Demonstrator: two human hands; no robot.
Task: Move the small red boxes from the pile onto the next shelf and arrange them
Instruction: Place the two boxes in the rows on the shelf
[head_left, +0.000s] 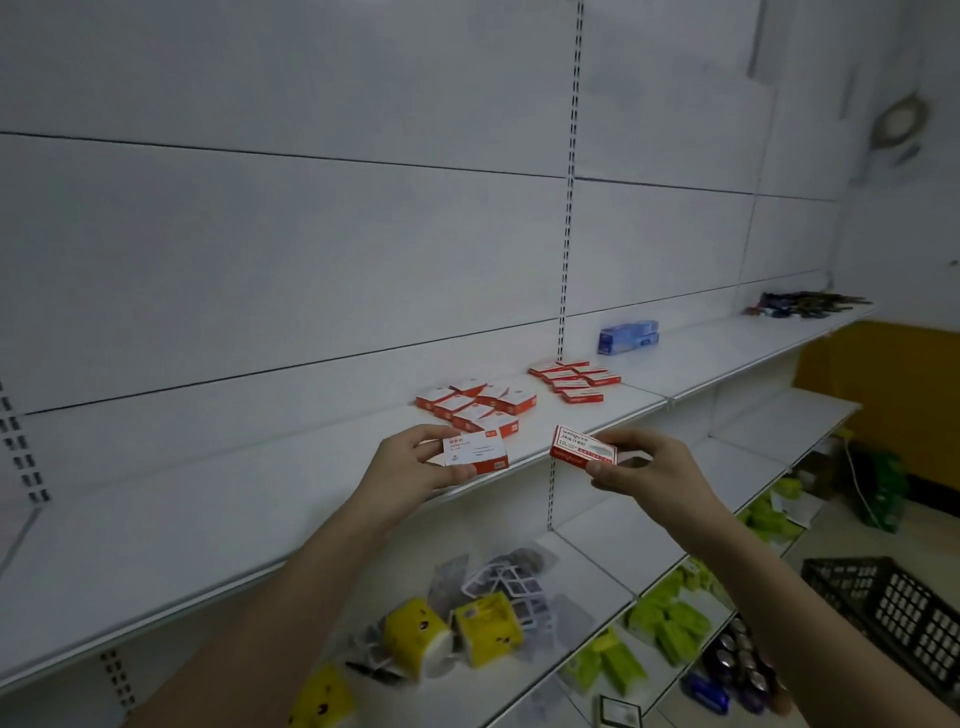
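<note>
In front of us, nearest: our left hand (415, 460) pinches a white and red box (475, 453) between thumb and fingers, and our right hand (641, 467) grips a small red box (584, 449) in the same way, both held above the front edge of the shelf (208, 519).
Below the hands: on the lower shelf (613, 551) we see yellow tape rolls (415, 636) and green packs (667, 626); they are not part of our work.
On the shelf, a little further: the pile (478, 408) of red and white boxes lies in disorder, just behind our left hand.
Further to the right: the arranged group (574, 378) of red boxes lies flat in short rows on the next shelf (727, 353), past the upright post.
Far end: a blue box (627, 336) stands near the wall, apart from the rows.
Step in hand, as we judge: we carry the two boxes to the rows.
How to do it well: we should set each box flat, label up, touching its neighbour, edges parallel to the shelf front, and release only when it rests.
</note>
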